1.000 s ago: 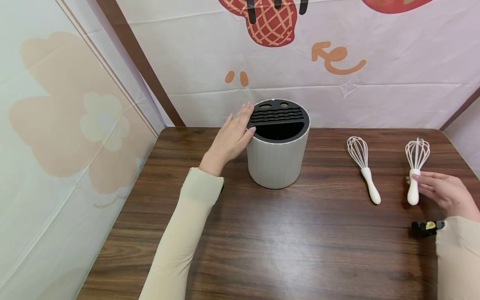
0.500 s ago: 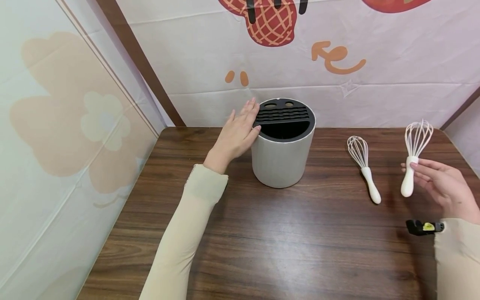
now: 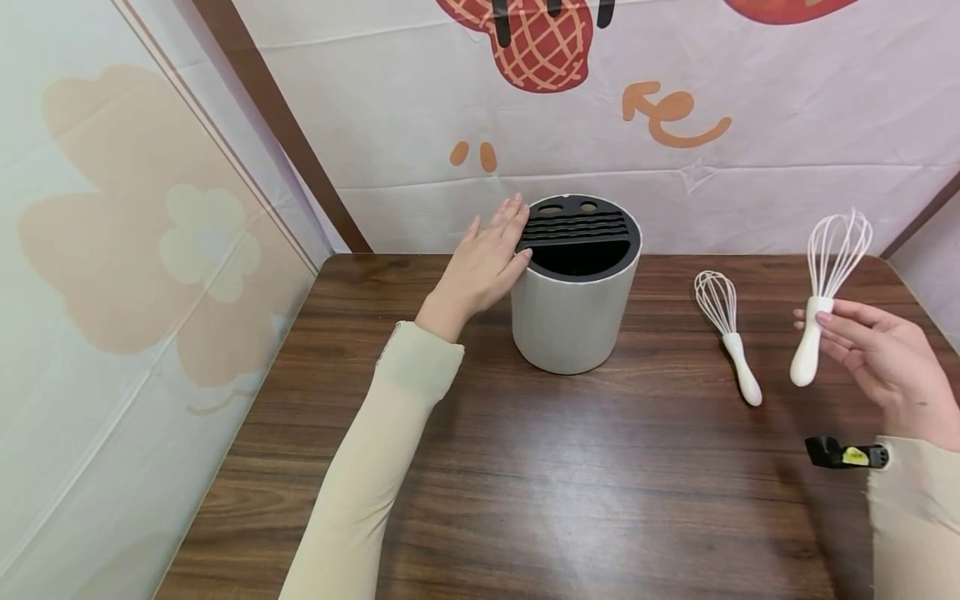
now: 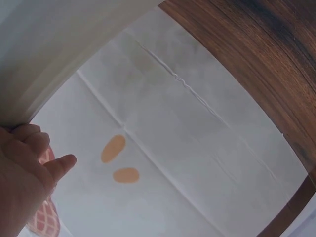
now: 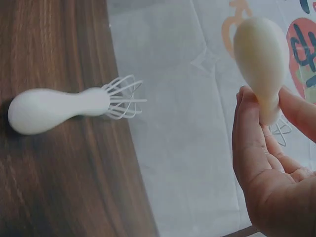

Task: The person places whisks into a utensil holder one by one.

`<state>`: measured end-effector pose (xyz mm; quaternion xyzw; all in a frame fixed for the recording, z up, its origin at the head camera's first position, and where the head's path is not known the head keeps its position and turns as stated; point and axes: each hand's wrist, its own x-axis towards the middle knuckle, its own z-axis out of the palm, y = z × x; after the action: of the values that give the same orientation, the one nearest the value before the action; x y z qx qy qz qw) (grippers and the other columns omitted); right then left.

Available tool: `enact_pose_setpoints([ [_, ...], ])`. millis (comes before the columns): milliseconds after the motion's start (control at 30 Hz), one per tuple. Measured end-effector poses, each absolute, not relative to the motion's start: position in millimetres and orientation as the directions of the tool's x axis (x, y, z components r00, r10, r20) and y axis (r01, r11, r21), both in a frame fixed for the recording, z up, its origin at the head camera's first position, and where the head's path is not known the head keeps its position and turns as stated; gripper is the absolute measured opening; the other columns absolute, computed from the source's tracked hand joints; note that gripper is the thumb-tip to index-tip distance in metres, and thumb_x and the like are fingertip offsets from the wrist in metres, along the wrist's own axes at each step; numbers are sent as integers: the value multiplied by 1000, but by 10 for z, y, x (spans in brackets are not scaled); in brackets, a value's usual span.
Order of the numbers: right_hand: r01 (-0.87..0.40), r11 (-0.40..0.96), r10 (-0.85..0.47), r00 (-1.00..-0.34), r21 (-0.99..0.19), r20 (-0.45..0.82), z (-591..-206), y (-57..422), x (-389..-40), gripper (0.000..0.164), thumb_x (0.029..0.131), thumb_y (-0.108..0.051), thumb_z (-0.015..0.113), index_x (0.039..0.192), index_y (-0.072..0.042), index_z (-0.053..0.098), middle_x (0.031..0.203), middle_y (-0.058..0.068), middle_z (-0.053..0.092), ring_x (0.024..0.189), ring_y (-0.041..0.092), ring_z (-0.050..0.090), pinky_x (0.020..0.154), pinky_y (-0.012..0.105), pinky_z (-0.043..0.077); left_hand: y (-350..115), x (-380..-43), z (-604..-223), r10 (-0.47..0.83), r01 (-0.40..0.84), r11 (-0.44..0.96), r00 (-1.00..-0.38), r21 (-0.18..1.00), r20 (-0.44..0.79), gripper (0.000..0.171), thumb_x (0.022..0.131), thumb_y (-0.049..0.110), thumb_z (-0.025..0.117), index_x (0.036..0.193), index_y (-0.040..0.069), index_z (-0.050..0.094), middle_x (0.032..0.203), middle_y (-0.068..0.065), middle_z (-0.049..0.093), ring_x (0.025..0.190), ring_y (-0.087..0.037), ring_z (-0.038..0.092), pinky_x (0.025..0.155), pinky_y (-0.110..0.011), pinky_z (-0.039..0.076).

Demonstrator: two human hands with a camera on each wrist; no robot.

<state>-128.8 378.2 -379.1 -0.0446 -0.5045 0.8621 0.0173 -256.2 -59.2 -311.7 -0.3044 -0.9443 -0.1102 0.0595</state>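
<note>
A white round utensil holder (image 3: 573, 329) with a black slotted top stands toward the back of the table. My left hand (image 3: 483, 271) lies against its left side, fingers straight along the rim and thumb at the front edge. In the left wrist view the holder's pale wall (image 4: 59, 44) rises above my fingers. My right hand (image 3: 888, 358) pinches a white whisk (image 3: 806, 354) by its handle between thumb and fingers, wires pointing up, raised over the table. A second white whisk (image 3: 741, 371) lies on the table between the holder and my right hand.
The dark wooden table (image 3: 585, 500) ends at the back against a printed cloth wall (image 3: 405, 100). Another cloth panel (image 3: 135, 275) runs along the left side. A black strap with a yellow label (image 3: 847, 454) sits at my right wrist.
My right hand has lifted its whisk off the table, up and slightly left, tilting it. The holder has slid to the right with my left hand against it. The other whisk stays put.
</note>
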Motion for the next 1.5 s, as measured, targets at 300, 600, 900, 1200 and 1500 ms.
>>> enact_pose_setpoints([
  [300,-22,-494,39,-999,-869,3,-3730,3703,-1288,29,92,15,45,101,2,69,92,16,71,88,21,70,71,25,55,-540,-2587,-3118,571,596,784,-802,174,175,60,101,35,25,152,8,11,158,-2,3,142,-9,-1,115,-43,2],
  [600,-28,-586,-34,-998,-810,59,-3675,3626,-1361,31,92,18,38,103,10,66,95,23,69,91,29,68,75,31,55,-496,-2597,-3113,581,603,778,-797,175,165,60,101,35,24,152,9,10,158,-1,1,142,-8,-3,115,-42,1],
  [900,40,-738,-137,-986,-673,92,-3577,3579,-1392,37,94,18,28,108,15,62,102,31,64,96,38,65,80,38,54,-477,-2588,-3096,586,608,775,-794,171,164,60,101,36,25,152,8,10,158,-2,2,143,-9,-2,115,-43,2],
  [1200,76,-792,-203,-968,-606,144,-3490,3507,-1436,39,95,17,22,112,20,57,107,36,60,101,42,62,86,41,51,-458,-2599,-3096,585,604,781,-797,158,150,60,101,36,26,152,9,9,158,-2,2,142,-9,-2,115,-43,2],
  [1500,98,-820,-260,-941,-564,214,-3409,3405,-1507,40,98,11,19,110,24,54,109,38,58,102,44,61,89,42,49,-471,-2604,-3096,588,606,781,-795,152,149,60,101,37,24,152,9,9,158,-1,1,142,-8,-4,115,-44,3],
])
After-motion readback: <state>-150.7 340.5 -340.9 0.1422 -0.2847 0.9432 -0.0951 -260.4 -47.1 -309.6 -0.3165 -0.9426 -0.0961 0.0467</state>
